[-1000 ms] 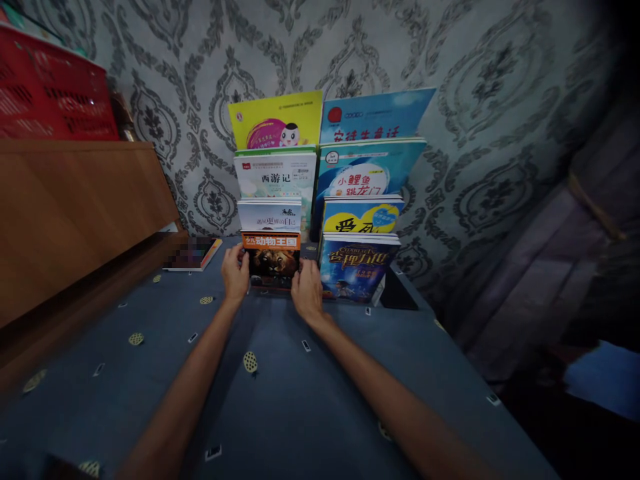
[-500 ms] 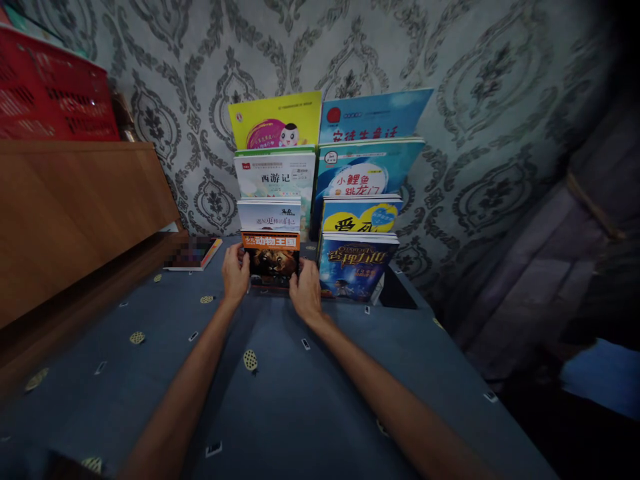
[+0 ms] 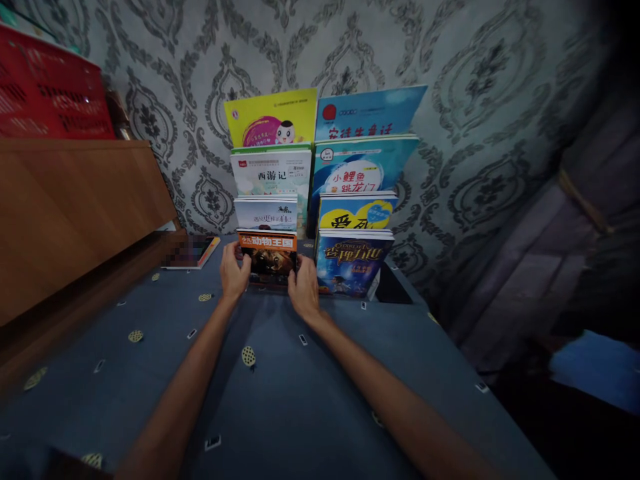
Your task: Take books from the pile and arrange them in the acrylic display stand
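My left hand (image 3: 233, 272) and my right hand (image 3: 304, 283) grip the two side edges of a small book (image 3: 270, 260) with an orange title band and an animal's face on its cover. It stands upright at the front of the left column of books. Just behind it rises a pale blue-white book (image 3: 267, 213), then a white book (image 3: 275, 170) and a tall yellow-green book (image 3: 273, 117). Beside my right hand, a dark blue book (image 3: 353, 267) fronts the right column, with a yellow-and-blue book (image 3: 350, 212) and teal books (image 3: 390, 157) stepped up behind.
A single book (image 3: 200, 253) lies flat on the patterned grey-blue cloth (image 3: 280, 413) to the left. Farther left stand a wooden cabinet (image 3: 75, 213) and, on top of it, a red basket (image 3: 55, 93). Patterned wallpaper (image 3: 470, 120) backs the books; a curtain (image 3: 530, 247) hangs at right.
The view has shifted slightly, so everything sits a little more to the left. Both hands keep their hold on the small book's sides, and the books stay in their places.
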A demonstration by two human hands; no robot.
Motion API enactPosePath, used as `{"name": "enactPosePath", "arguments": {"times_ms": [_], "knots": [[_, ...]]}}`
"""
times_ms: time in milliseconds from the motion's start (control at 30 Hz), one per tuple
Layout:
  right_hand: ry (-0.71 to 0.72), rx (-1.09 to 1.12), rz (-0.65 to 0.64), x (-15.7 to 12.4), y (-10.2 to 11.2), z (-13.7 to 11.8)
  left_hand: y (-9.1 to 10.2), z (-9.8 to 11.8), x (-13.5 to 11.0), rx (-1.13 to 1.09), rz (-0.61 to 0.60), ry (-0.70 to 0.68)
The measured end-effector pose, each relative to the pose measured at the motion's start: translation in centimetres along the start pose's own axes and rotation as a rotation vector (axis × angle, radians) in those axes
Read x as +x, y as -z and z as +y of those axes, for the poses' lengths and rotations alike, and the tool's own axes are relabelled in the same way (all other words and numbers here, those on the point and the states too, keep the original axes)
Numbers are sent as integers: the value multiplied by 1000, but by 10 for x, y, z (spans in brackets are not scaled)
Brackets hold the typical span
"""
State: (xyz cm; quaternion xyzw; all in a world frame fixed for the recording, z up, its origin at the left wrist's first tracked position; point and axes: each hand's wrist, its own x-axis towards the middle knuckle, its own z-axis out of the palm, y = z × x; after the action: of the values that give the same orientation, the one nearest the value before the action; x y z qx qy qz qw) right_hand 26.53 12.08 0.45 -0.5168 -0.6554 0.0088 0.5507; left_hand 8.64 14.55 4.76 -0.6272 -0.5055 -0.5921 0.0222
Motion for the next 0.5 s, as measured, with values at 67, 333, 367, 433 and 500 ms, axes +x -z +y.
{"name": "enactPosePath", "arguments": {"times_ms": [67,333,367,433,500], "knots": [[7,9,-5,-1,1,0,0,0,-1,5,1,-2],[29,32,-13,-5,7,-2,6,-1,-11,36,-31,7],[32,31,-15,-6,7,-2,7,-1,-13,36,-42,8],[42,31,-19,-8,9,-3,10,-3,-16,29,-56,13],[53,32,-25,-10,10,-4,12,-6,-19,-1,-71,22]]}}
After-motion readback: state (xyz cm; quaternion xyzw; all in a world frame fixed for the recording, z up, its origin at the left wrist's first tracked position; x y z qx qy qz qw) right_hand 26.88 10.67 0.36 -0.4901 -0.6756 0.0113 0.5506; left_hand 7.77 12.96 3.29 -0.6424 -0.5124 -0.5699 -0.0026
